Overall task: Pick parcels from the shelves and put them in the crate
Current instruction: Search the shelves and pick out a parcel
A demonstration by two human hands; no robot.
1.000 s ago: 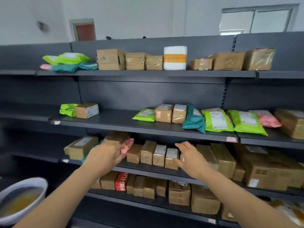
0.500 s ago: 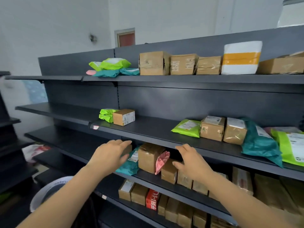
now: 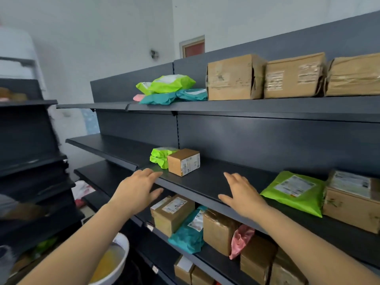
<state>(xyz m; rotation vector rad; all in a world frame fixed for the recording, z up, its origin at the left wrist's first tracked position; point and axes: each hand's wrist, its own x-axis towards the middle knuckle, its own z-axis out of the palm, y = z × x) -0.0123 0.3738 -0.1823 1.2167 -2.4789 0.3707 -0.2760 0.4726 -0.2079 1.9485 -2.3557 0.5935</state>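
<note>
Here both the left hand (image 3: 137,190) and right hand (image 3: 242,195) reach empty toward a small box (image 3: 183,162).

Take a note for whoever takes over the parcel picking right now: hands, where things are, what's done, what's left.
Hands: left hand and right hand both open and empty, at the front edge of the middle shelf.
Nearest parcels: small brown box with a green mailer at its left, on that shelf.
Done: no parcel in hand.
Left: grip a parcel, carry it to the crate, which is not clearly in view.
</note>
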